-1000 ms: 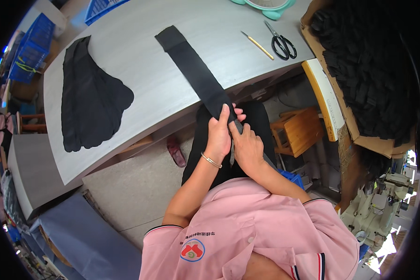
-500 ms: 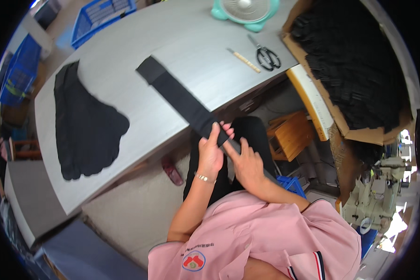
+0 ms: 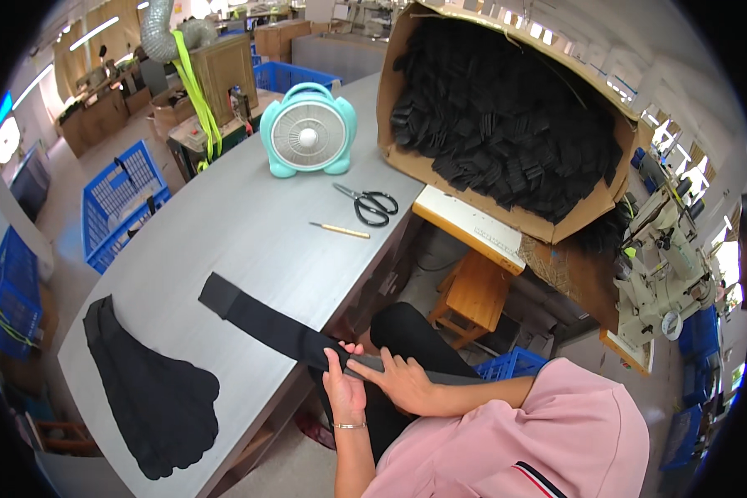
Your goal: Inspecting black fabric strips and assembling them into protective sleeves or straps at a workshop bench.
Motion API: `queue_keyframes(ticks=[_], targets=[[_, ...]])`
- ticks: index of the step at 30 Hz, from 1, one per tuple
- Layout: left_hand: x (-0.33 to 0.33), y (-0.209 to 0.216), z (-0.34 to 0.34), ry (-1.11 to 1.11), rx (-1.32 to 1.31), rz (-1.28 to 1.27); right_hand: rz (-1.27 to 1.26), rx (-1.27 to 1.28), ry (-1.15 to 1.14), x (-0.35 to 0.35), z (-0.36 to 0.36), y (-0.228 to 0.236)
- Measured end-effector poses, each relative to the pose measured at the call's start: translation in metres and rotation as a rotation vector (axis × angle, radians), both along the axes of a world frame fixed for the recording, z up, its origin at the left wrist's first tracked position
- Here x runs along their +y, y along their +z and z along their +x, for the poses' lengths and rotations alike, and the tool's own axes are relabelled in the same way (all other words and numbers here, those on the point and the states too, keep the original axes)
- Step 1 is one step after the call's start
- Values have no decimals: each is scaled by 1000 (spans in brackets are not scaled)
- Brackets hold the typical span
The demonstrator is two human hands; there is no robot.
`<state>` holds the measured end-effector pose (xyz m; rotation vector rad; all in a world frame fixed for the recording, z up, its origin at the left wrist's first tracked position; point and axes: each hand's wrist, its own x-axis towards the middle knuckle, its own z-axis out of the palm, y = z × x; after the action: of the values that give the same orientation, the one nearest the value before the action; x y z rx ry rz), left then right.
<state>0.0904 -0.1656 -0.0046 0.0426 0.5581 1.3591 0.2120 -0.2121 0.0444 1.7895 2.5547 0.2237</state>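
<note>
A long black sock stretches from the grey table's edge toward me, its wider cuff end lying on the tabletop. My left hand is closed round its near end, thumb on top. At that same end my right hand touches the sock with its index finger stretched forward. Beneath the right hand and forearm runs a flat dark grey strip; its far end meets the sock, and whether it goes inside cannot be made out. The right thumb and palm are partly hidden. At left lies a fanned stack of black socks.
Black-handled scissors and a thin pointed tool lie on the table near a teal fan. A large cardboard box of black pieces stands at right. A wooden stool and sewing machines are beyond.
The view has tilted up and turned right, showing more of the box, fan and room. Both hands keep their place at the sock's near end.
</note>
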Motion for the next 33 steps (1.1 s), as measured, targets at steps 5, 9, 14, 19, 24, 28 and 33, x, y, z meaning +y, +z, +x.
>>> queue_keyframes(ticks=[5, 9, 14, 19, 24, 28, 33], targets=[[-3, -3, 10, 7, 111, 70, 195, 54, 15, 33, -18, -28], [-8, 2, -2, -19, 115, 75, 78, 150, 54, 36, -20, -24], [7, 10, 0, 82, 15, 12, -4, -29, 81, 15, 14, 8], [4, 1, 14, 87, 47, 0, 71, 44, 25, 34, -12, -17], [3, 4, 1, 57, 101, 15, 12, 89, 65, 56, -26, -32], [2, 6, 2, 49, 88, -31, -37, 118, 121, 32, 0, -12], [4, 23, 7, 12, 117, -91, -96, 151, 97, 8, 18, -17]])
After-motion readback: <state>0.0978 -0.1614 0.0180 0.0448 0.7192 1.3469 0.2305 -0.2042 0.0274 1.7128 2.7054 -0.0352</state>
